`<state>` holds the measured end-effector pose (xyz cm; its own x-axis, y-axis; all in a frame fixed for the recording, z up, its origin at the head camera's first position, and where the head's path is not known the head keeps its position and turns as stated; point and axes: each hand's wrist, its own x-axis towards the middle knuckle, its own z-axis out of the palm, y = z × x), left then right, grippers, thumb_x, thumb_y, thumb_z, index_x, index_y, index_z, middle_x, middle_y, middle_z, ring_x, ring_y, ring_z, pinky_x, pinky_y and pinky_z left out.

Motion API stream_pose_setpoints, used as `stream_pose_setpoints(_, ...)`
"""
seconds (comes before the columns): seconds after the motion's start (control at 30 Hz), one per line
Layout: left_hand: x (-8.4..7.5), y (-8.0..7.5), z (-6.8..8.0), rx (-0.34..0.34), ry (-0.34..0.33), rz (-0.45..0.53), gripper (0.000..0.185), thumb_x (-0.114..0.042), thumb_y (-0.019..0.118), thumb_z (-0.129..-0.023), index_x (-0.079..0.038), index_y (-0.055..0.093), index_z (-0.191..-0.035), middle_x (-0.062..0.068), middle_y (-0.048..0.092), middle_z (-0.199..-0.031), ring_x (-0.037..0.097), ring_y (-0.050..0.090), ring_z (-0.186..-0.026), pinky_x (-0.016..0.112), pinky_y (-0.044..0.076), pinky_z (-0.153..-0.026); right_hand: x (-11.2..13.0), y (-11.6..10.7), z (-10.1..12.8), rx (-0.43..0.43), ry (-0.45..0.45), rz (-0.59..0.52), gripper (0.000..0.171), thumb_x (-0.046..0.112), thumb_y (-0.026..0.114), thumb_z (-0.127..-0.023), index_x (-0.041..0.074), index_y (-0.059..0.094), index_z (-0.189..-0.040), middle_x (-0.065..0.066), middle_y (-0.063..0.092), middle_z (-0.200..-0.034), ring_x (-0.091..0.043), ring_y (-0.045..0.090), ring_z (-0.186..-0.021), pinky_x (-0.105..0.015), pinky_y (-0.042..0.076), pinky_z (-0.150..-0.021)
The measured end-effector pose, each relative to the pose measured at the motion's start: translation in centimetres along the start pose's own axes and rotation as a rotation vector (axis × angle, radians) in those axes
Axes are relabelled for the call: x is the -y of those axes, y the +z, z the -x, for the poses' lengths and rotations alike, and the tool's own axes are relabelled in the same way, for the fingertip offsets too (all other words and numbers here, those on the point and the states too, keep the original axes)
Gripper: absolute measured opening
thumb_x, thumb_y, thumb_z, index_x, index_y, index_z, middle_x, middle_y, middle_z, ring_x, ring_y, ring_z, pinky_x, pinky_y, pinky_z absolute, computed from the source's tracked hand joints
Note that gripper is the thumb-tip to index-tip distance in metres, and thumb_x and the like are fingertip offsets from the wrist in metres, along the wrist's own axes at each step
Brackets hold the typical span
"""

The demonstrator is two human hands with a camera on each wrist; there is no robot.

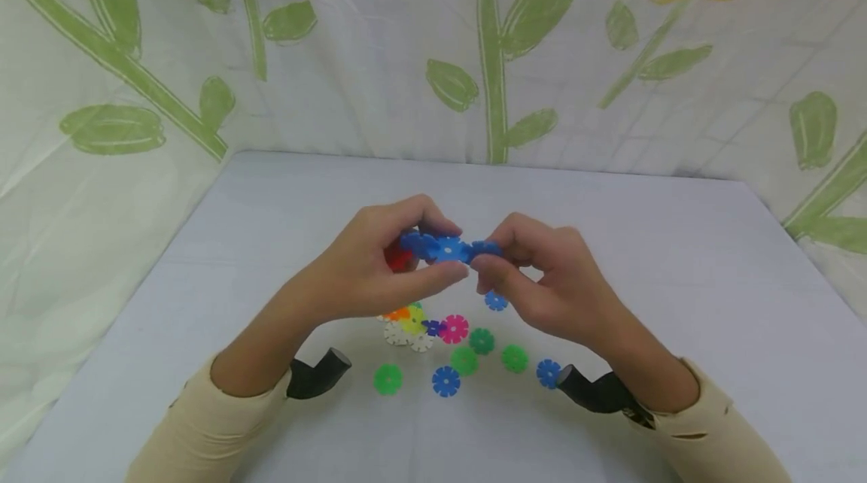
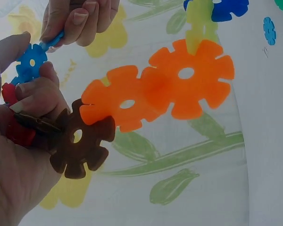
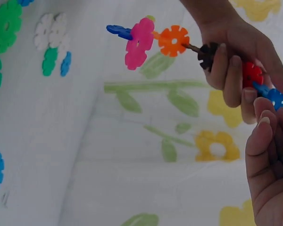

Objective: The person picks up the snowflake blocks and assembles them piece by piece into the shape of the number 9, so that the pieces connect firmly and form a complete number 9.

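Holding a chain of slotted snowflake discs [image 1: 433, 248] above the middle of the table [image 1: 677, 302], the left hand [image 1: 366, 272] has its fingers curled around the red and brown end, at nine o'clock of the blue disc [image 1: 448, 248]. At three o'clock, the right hand [image 1: 542, 280] pinches another blue piece [image 1: 486, 248] in its fingertips, pressed against that disc's edge. By the look of it, the work is partly done: the wrist views show brown, orange, pink and dark blue discs [image 3: 140, 42] already linked into the chain, while the new piece seems not fully seated. Loose discs [image 1: 467, 359] lie on the table at six o'clock, green, blue, pink and white, well below the hands, so plenty remain unjoined. Flower-printed cloth [image 1: 433, 54] hangs behind. Nothing blocks the hands.
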<state>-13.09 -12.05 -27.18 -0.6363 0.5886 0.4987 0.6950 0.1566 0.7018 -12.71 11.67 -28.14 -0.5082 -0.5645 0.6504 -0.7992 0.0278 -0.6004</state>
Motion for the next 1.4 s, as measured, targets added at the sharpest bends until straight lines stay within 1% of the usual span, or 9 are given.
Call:
stream_pose_setpoints(0.27, 0.3, 0.0, 0.0, 0.023, 0.103, 0.110, 0.033, -0.003, 0.080, -0.082, -0.002, 0.060, -0.109, -0.004, 0.063, -0.087, 0.010, 0.058, -0.062, 0.030, 0.053, -0.055, 0.4, 0.3, 0.0, -0.018, -0.036, -0.018, 0.018, 0.018, 0.062, -0.101, 0.001, 0.060, -0.094, -0.005, 0.067, -0.079, -0.014, 0.067, -0.065, -0.027, 0.057, -0.058)
stream_pose_setpoints(0.5, 0.5, 0.2, 0.0, 0.050, 0.110, 0.151, 0.032, 0.001, 0.079, -0.080, -0.001, 0.060, -0.106, -0.001, 0.064, -0.090, 0.012, 0.063, -0.072, 0.033, 0.057, -0.060, 0.5, 0.5, 0.0, 0.004, -0.050, 0.059, 0.006, 0.005, 0.066, -0.096, 0.003, 0.061, -0.093, -0.003, 0.067, -0.079, -0.011, 0.065, -0.066, -0.024, 0.056, -0.060)
stream_pose_setpoints(0.67, 0.4, 0.0, 0.1, 0.043, 0.099, 0.108, 0.034, 0.002, 0.079, -0.079, -0.002, 0.061, -0.107, -0.003, 0.065, -0.090, 0.010, 0.062, -0.069, 0.031, 0.056, -0.058, 0.2, 0.6, -0.1, 0.027, -0.040, 0.067, 0.011, 0.012, 0.064, -0.099, 0.002, 0.061, -0.096, -0.003, 0.067, -0.081, -0.010, 0.066, -0.067, -0.024, 0.057, -0.061)
stream_pose_setpoints(0.77, 0.4, -0.4, 0.0, 0.033, 0.093, 0.056, 0.034, -0.003, 0.081, -0.080, -0.005, 0.064, -0.110, -0.007, 0.067, -0.091, 0.008, 0.059, -0.065, 0.029, 0.053, -0.055, -0.1, 0.4, -0.3, 0.039, -0.025, 0.052, 0.008, 0.004, 0.067, -0.095, 0.002, 0.060, -0.099, -0.004, 0.068, -0.083, -0.010, 0.066, -0.067, -0.025, 0.057, -0.060)
stream_pose_setpoints(0.87, 0.3, -0.7, -0.1, 0.029, 0.081, -0.021, 0.035, -0.010, 0.084, -0.080, -0.008, 0.067, -0.111, -0.009, 0.067, -0.092, 0.006, 0.056, -0.065, 0.027, 0.051, -0.053, -0.5, 0.0, -0.3, 0.061, 0.005, 0.068, 0.024, -0.010, 0.072, -0.086, 0.002, 0.062, -0.103, -0.003, 0.070, -0.088, -0.011, 0.067, -0.070, -0.026, 0.058, -0.062)
stream_pose_setpoints(1.0, 0.2, -1.0, -0.1, 0.018, 0.069, -0.104, 0.035, -0.013, 0.085, -0.080, -0.007, 0.070, -0.112, -0.008, 0.070, -0.095, 0.005, 0.059, -0.070, 0.026, 0.054, -0.058, -0.9, -0.7, -0.4, 0.139, 0.061, 0.149, 0.033, -0.008, 0.076, -0.083, 0.004, 0.064, -0.111, -0.001, 0.070, -0.098, -0.009, 0.067, -0.079, -0.028, 0.058, -0.067)
stream_pose_setpoints(1.2, 0.2, -0.9, -0.2, 0.000, 0.093, -0.110, 0.032, -0.011, 0.081, -0.083, -0.006, 0.070, -0.113, -0.006, 0.070, -0.099, 0.005, 0.060, -0.073, 0.026, 0.055, -0.059, -2.5, -0.7, -0.1, 0.265, 0.157, 0.418, 0.023, 0.005, 0.077, -0.088, 0.006, 0.066, -0.108, 0.002, 0.068, -0.094, -0.009, 0.060, -0.082, -0.025, 0.054, -0.066)
stream_pose_setpoints(1.27, 0.2, -0.8, -0.2, -0.005, 0.111, -0.124, 0.029, -0.011, 0.078, -0.085, -0.007, 0.071, -0.113, -0.006, 0.070, -0.100, 0.006, 0.059, -0.074, 0.026, 0.053, -0.057, -3.1, -0.6, 0.0, 0.341, 0.239, 0.491, 0.022, 0.009, 0.078, -0.088, 0.007, 0.068, -0.108, 0.003, 0.067, -0.095, -0.013, 0.061, -0.085, -0.027, 0.054, -0.069)
stream_pose_setpoints(1.4, 0.2, -0.8, -0.1, -0.026, 0.130, -0.159, 0.023, -0.010, 0.074, -0.087, -0.008, 0.071, -0.110, -0.006, 0.070, -0.100, 0.007, 0.058, -0.075, 0.026, 0.047, -0.052, -4.5, -0.3, 0.4, 0.590, 0.466, 0.579, 0.028, 0.013, 0.078, -0.088, 0.009, 0.069, -0.114, -0.001, 0.068, -0.105, -0.019, 0.064, -0.097, -0.035, 0.055, -0.083)
